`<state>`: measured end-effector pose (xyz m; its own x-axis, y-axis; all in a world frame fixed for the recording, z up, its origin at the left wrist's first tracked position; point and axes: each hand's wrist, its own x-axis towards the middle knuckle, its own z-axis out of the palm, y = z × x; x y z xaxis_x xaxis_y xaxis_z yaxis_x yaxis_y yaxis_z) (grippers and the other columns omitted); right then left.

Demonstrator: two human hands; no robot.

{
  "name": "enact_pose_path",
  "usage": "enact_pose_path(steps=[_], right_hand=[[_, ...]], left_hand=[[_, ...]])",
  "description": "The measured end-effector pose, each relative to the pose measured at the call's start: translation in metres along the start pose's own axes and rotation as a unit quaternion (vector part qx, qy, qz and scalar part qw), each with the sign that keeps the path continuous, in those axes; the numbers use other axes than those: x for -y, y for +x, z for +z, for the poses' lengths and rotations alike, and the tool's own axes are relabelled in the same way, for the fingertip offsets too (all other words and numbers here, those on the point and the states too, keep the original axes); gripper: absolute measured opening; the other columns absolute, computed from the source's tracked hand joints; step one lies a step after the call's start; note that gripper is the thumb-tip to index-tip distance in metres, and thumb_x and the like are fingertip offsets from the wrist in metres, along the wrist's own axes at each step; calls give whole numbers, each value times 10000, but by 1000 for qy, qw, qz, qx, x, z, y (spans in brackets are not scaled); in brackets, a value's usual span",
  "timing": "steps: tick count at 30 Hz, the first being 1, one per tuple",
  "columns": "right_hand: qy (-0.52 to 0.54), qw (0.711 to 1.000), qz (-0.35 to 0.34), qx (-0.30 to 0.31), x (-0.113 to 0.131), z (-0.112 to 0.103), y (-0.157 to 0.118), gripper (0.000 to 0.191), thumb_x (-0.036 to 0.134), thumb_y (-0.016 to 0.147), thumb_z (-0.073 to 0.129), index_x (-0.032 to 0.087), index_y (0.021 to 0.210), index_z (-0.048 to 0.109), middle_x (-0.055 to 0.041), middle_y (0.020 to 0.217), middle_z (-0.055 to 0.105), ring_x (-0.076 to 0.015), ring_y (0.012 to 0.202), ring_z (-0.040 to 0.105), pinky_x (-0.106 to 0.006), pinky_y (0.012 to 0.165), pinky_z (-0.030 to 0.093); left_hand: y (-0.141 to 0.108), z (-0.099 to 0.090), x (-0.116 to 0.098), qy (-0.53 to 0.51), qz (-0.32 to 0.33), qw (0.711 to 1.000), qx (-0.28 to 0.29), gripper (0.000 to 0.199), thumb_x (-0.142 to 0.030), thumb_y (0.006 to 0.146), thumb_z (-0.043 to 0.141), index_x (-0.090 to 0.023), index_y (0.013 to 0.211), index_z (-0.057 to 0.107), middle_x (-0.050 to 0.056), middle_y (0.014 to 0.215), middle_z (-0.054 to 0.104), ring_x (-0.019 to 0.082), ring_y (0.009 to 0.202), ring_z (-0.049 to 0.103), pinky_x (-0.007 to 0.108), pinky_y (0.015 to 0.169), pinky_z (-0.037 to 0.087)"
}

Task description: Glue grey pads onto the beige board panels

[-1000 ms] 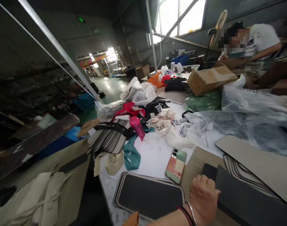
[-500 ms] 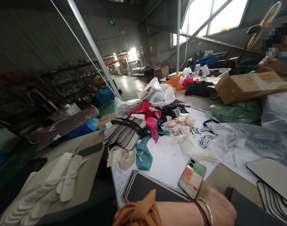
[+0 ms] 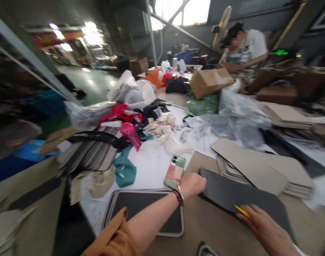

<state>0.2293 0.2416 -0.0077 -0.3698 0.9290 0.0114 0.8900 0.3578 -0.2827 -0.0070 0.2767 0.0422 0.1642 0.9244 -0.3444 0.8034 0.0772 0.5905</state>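
Working both hands from afar, I have the left hand [image 3: 192, 185] curled against the left end of the dark grey panel [image 3: 239, 190], though I cannot tell whether it truly pinches it. The panel lies on the near side of the stacked beige boards [image 3: 247, 161]. My right hand [image 3: 255, 217], at its near edge, holds a slim yellow tool [image 3: 242, 212]; a careless turn could mark the surface. Pulling the panel leftward could also knock the phone [image 3: 175, 171] beside my left wrist.

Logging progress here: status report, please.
Left hand at left end of dark grey flat panel. Right hand holding slim yellow tool at panel's near edge. Green rectangular phone beside left hand.
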Motion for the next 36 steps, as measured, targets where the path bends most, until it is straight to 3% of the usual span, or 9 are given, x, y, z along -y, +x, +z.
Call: enact_pose_path(steps=[8, 13, 16, 18, 21, 23, 26, 30, 36], right_hand=[[-22, 992, 80, 96, 0, -26, -13, 174, 258, 886, 420, 236, 815, 577, -3, 837, 561, -127, 796, 551, -212, 646, 395], [-53, 987, 152, -15, 13, -42, -15, 136, 188, 864, 449, 217, 864, 582, -16, 869, 561, -136, 819, 534, -210, 642, 368], [-94, 979, 142, -109, 17, -60, -20, 155, 188, 878, 433, 199, 886, 587, -36, 860, 567, -150, 817, 520, -223, 661, 366], [-141, 974, 100, -148, 23, -77, -27, 182, 163, 884, 412, 179, 896, 593, -55, 844, 574, -160, 806, 506, -236, 661, 362], [-216, 964, -12, -155, 41, -99, -45, 211, 113, 880, 398, 143, 945, 596, -72, 809, 579, -174, 766, 481, -263, 620, 351], [-242, 956, -88, -143, 57, -105, -60, 212, 88, 870, 400, 124, 937, 598, -72, 770, 572, -173, 714, 465, -278, 566, 330], [-244, 949, -149, -133, 79, -102, -84, 193, 64, 843, 418, 124, 849, 602, -59, 710, 551, -168, 648, 449, -287, 498, 282], [-223, 957, -142, -124, 98, -89, -115, 191, 43, 814, 430, 140, 784, 592, -51, 692, 549, -169, 629, 458, -282, 477, 279], [-126, 982, 4, -138, 109, -92, -186, 166, 196, 887, 438, 137, 904, 592, -58, 748, 584, -180, 707, 527, -282, 591, 420]], left_hand=[[11, 12, 9, -107, 11, 994, -17, 529, -488, 857, 210, -198, 464, 412, -15, 456, 393, 134, 502, 414, 269, 492, 253], [-19, 20, -4, -126, 27, 981, -144, 461, -523, 821, 366, -201, 492, 382, -44, 482, 353, 113, 510, 360, 261, 533, 272], [-34, 29, -21, -226, 117, 963, -87, 354, -503, 753, 523, -182, 604, 510, -17, 602, 487, 119, 612, 459, 253, 638, 368], [-42, 28, -35, -401, 72, 913, 7, 397, -550, 697, 586, -165, 793, 576, 37, 762, 581, 154, 729, 552, 287, 713, 434], [-53, 14, -52, -648, -52, 751, 115, 626, -661, 669, 550, -185, 1075, 508, 115, 1015, 598, 237, 891, 608, 413, 785, 487], [-61, -1, -58, -702, -80, 688, 164, 640, -695, 698, 478, -210, 1115, 498, 116, 1038, 606, 259, 906, 620, 471, 793, 491], [-74, -14, -59, -664, -92, 716, 194, 467, -560, 772, 510, -203, 1069, 561, 85, 952, 650, 220, 800, 645, 436, 725, 528], [-91, -7, -54, -604, -165, 761, 168, 127, -222, 795, 541, -146, 881, 594, 37, 747, 669, 136, 579, 617, 295, 542, 539], [-129, 12, -55, -596, -176, 773, 126, 180, 8, 684, 511, -114, 802, 573, 24, 644, 662, 119, 523, 606, 234, 533, 521]])
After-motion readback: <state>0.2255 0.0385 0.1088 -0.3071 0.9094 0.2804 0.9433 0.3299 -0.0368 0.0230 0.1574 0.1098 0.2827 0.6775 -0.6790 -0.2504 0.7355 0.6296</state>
